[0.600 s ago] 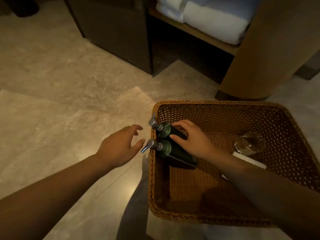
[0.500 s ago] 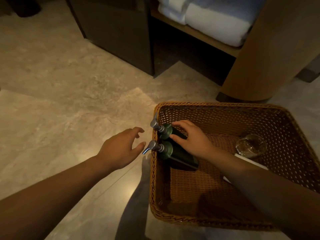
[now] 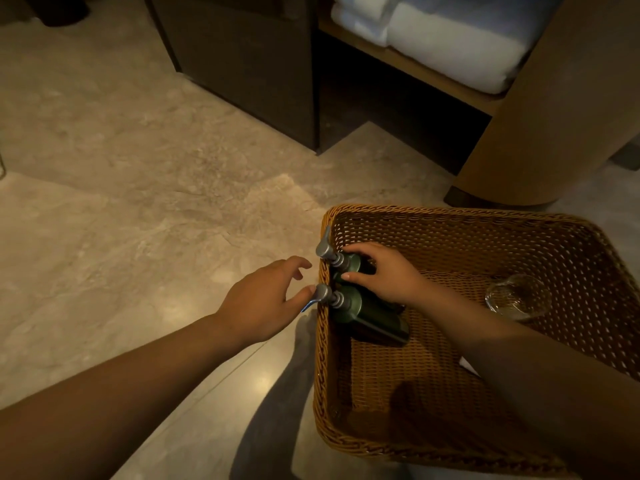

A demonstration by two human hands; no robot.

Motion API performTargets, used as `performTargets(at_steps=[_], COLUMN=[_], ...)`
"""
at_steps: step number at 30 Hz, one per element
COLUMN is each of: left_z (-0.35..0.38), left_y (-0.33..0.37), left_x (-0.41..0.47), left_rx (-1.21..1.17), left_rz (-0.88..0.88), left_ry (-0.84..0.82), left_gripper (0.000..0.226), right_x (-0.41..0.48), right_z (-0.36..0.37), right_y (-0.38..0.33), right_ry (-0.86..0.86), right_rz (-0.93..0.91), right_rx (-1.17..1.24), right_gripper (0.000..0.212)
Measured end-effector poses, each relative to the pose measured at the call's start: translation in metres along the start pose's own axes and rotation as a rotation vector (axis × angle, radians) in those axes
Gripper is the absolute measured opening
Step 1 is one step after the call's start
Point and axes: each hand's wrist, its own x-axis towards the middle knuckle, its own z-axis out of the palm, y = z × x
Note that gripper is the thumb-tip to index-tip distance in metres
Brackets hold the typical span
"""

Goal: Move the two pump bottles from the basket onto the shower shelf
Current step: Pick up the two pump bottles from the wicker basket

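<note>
Two dark green pump bottles with silver pumps lie side by side against the left wall of a woven wicker basket (image 3: 450, 216), pump heads poking over its rim. My right hand (image 3: 384, 271) is inside the basket, fingers wrapped over the far bottle (image 3: 349, 263). The near bottle (image 3: 367, 313) lies just below that hand. My left hand (image 3: 266, 299) is outside the basket, fingers spread, its thumb tip touching the near bottle's pump head. No shower shelf is in view.
The basket sits on a stone-tile floor (image 3: 138, 202). A clear glass (image 3: 516, 299) and a white flat item (image 3: 467, 367) lie at the basket's right. Behind stand a dark cabinet (image 3: 249, 64), a wooden shelf with folded white towels (image 3: 450, 46), and a rounded wooden panel (image 3: 561, 116).
My left hand has moved right, from a gap beside the basket to touching the near bottle's pump. My right hand stays on the far bottle.
</note>
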Motion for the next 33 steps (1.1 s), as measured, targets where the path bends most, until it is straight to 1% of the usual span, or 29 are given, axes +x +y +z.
performTargets(at_steps=[5,12,17,20,24,30,33], left_z=[0.002,0.003,0.008,0.009,0.008,0.008,0.008], left_y=[0.003,0.018,0.027,0.027,0.025,0.03,0.041], left_x=[-0.001,0.006,0.01,0.009,0.009,0.015,0.023], left_rx=[0.002,-0.009,0.005,0.015,-0.013,-0.012,-0.006], left_rz=[0.022,0.047,0.057,0.047,0.049,0.059,0.103], left_ry=[0.002,0.053,0.015,0.007,0.009,0.021,0.041], left_gripper=[0.037,0.036,0.038,0.033,0.027,0.021,0.021], right_x=[-0.004,-0.018,-0.028,-0.029,-0.033,-0.036,-0.046], right_z=[-0.008,-0.023,-0.024,-0.024,-0.023,-0.027,-0.029], right_y=[0.01,0.031,0.038,0.042,0.047,0.052,0.061], right_ry=[0.053,0.292,0.361,0.368,0.315,0.334,0.365], right_rz=[0.026,0.13,0.12,0.111,0.107,0.096,0.083], right_rx=[0.076,0.217,0.297,0.29,0.311,0.365,0.406], right_gripper=[0.049,0.045,0.046,0.051,0.064,0.063,0.059])
